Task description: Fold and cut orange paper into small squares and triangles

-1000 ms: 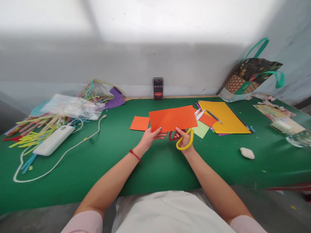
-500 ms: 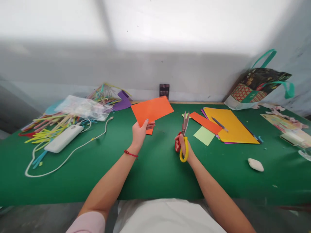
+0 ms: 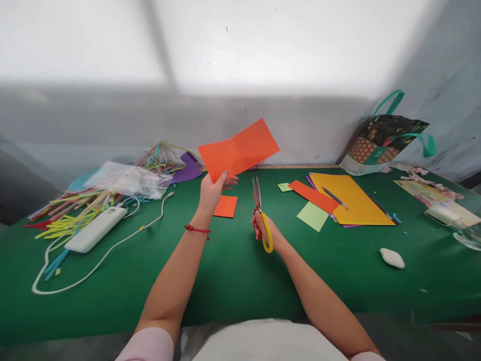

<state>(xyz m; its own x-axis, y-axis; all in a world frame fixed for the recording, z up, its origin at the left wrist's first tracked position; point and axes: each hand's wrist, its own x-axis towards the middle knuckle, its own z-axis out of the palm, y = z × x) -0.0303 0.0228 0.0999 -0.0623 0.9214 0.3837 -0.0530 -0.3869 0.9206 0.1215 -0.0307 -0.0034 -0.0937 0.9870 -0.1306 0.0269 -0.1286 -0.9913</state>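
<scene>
My left hand (image 3: 212, 193) pinches an orange sheet of paper (image 3: 240, 153) by its lower edge, holding it up above the table. A short slit shows in the sheet's top edge. My right hand (image 3: 267, 229) is wrapped around a pair of scissors (image 3: 257, 198) with one red and one yellow handle. Their blades point away from me, slightly parted, below and to the right of the sheet without touching it. Under the raised sheet an orange square of paper (image 3: 226, 206) lies on the green table.
On the right lie an orange strip (image 3: 313, 196), a pale green square (image 3: 312, 216), yellow sheets (image 3: 361, 200) with a pen (image 3: 335, 197), and a white rounded object (image 3: 392, 257). A bag (image 3: 379, 143) stands behind. Left are paper strips (image 3: 60, 223), a white power bank (image 3: 96, 230) and its cable (image 3: 101, 271).
My left hand has raised and tilted the orange sheet, uncovering more of the orange square below. The scissors in my right hand have moved left, towards the sheet.
</scene>
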